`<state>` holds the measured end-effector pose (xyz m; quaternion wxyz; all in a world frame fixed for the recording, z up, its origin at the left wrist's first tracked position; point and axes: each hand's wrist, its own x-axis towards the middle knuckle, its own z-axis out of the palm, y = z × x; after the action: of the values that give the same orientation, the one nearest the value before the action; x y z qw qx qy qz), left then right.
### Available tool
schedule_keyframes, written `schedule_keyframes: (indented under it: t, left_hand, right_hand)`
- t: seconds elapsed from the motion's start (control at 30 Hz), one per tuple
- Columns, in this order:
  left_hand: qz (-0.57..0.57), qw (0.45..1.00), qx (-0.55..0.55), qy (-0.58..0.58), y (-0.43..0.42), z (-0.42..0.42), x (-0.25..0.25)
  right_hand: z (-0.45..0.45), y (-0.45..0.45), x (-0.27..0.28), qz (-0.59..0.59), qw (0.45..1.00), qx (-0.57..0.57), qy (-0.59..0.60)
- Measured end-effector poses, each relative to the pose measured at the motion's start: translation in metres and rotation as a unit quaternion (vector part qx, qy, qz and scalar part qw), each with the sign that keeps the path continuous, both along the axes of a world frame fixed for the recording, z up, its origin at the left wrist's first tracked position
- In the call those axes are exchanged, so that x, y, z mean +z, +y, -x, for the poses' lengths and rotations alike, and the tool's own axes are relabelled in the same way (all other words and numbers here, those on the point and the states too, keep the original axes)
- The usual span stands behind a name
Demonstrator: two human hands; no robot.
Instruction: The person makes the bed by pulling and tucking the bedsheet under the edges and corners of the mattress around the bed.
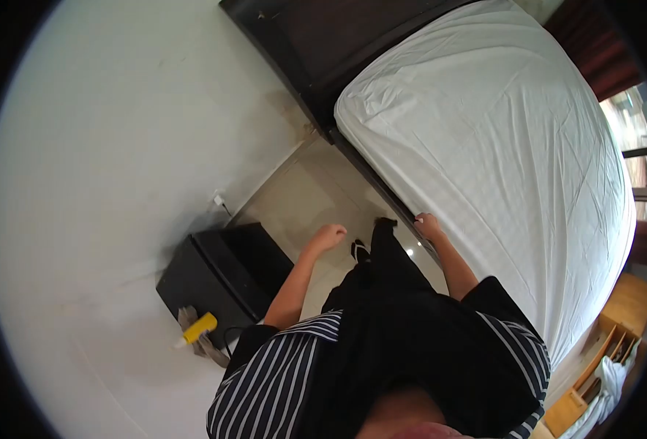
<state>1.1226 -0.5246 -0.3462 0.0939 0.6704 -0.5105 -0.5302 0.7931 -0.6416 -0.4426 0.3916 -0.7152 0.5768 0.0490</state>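
My left hand (330,237) hangs over the tiled floor with its fingers curled in and nothing showing in it. It is nearest to a low black cabinet (224,267), apart from it. My right hand (429,226) is also curled closed, by the long side of the bed, and nothing shows in its fingers. Beside it are the dark bed frame (371,175) and the mattress in a wrinkled white sheet (491,146). I cannot tell whether this hand touches the bed.
A dark headboard (316,44) meets the pale wall (111,146). A plug (219,199) sits in the wall near the cabinet. On the cabinet lie a yellow bottle (200,328) and a greyish cloth (212,353). Wooden furniture (607,358) with white cloth stands at lower right.
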Motion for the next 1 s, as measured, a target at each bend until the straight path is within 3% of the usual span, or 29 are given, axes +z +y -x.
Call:
schedule_keyframes:
  t: [0.13, 0.2, 0.3, 0.43, 0.6, 0.7, 1.0]
  left_hand:
    - [0.052, 0.997, 0.054, 0.03, -0.101, -0.053, -0.044]
    - [0.018, 0.992, 0.123, -0.006, -0.152, -0.069, -0.048]
    - [-0.057, 0.965, 0.251, 0.039, -0.214, -0.081, -0.06]
    - [-0.074, 0.929, 0.348, 0.107, -0.277, -0.099, -0.102]
    - [-0.146, 0.853, 0.431, 0.256, -0.335, -0.108, -0.143]
    - [-0.181, 0.795, 0.425, 0.393, -0.352, -0.115, -0.179]
    - [-0.172, 0.797, 0.393, 0.425, -0.357, -0.164, -0.25]
  right_hand:
    - [-0.031, -0.04, 0.024, 0.037, 0.996, -0.074, 0.017]
    - [-0.059, -0.077, 0.031, 0.089, 0.994, -0.06, 0.016]
    - [-0.11, -0.116, 0.051, 0.119, 0.99, -0.074, -0.017]
    - [-0.183, -0.174, 0.033, 0.171, 0.983, -0.072, -0.007]
    - [-0.248, -0.227, 0.048, 0.083, 0.974, -0.204, 0.052]
    - [-0.257, -0.248, 0.031, 0.084, 0.958, -0.261, 0.083]
    - [-0.263, -0.246, -0.011, 0.188, 0.939, -0.278, 0.079]
